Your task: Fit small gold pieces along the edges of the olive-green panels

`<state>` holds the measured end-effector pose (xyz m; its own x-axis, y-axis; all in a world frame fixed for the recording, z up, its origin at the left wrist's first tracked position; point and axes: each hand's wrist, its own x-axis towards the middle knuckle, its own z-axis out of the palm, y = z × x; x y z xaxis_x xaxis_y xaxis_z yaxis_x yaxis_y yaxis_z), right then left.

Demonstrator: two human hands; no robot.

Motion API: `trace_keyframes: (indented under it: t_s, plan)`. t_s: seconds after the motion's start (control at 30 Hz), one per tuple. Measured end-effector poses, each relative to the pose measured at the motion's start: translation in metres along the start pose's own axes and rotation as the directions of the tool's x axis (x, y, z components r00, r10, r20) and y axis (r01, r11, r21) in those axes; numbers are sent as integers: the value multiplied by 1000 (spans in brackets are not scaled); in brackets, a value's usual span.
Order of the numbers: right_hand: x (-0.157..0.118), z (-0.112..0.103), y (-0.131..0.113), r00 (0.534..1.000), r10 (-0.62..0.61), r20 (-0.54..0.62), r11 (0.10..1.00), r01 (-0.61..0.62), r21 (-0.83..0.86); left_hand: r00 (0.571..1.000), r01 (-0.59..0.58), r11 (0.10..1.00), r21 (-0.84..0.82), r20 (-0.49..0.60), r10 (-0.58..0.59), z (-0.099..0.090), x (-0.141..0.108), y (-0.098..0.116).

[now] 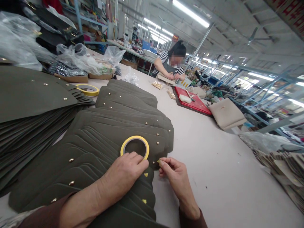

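My left hand (130, 166) is closed on the near rim of a roll of yellow tape (123, 148), which lies over the dark olive panels (111, 126). These panels are spread in overlapping rows and carry small gold studs. To the right, my right hand (174, 174) pinches a small piece of yellow tape (158, 161) between thumb and forefinger, beside a stud at a panel's corner. Yellow tape pieces (144, 201) also stick to the nearer panels. My left fingertips are partly hidden from view.
A fanned stack of olive panels (30, 91) fills the left, with another tape roll (87, 89) behind it. Across the table (204, 152), a person (169, 63) handles a beige piece. A red board (193, 99) and a beige panel (226, 113) lie at the far right.
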<state>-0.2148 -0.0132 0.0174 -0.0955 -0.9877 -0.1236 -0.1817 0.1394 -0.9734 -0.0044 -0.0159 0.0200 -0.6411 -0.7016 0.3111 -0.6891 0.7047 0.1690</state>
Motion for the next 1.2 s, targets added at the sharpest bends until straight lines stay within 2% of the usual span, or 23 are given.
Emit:
trace_keyframes:
  t_s: [0.07, 0.23, 0.4, 0.57, 0.63, 0.73, 0.8, 0.87, 0.97, 1.07, 1.2]
  plan:
    - [-1, -1, 4, 1000, -13, 27, 998, 15, -66, 998, 10, 1000, 18, 66, -11, -1, 2, -2]
    - [-4, 5, 5, 991, -111, 77, 951, 129, -281, 997, -17, 1000, -25, 71, 18, -2, 4, -5]
    - [-3, 14, 3, 956, -278, 97, 836, 290, -466, 995, -8, 999, -50, 100, 13, -1, 5, -5]
    - [-3, 22, 9, 921, -378, 97, 701, 353, -619, 997, -6, 999, -38, 81, 9, -2, 5, -7]
    - [-4, 21, 11, 925, -379, 32, 697, 308, -648, 997, -5, 999, -40, 82, 8, -2, 5, -7]
    - [-8, 14, 11, 937, -347, -47, 750, 248, -614, 996, 3, 999, -49, 87, 1, -3, 4, -8]
    - [-11, 9, 11, 950, -313, -5, 796, 260, -546, 996, 5, 999, -53, 86, 0, -3, 4, -8]
    - [-14, 6, 12, 944, -325, 56, 804, 307, -510, 995, 9, 998, -60, 97, -3, -3, 4, -8]
    - [-15, 9, 16, 894, -438, 92, 715, 409, -567, 993, 28, 994, -104, 116, -16, -5, 3, -8]
    - [-11, 16, 18, 853, -513, 99, 617, 447, -647, 995, 17, 984, -180, 96, 1, -9, 2, -8]
    - [-5, 21, 15, 859, -499, 113, 559, 419, -715, 996, -83, 967, -242, 22, 91, -14, -1, -11]
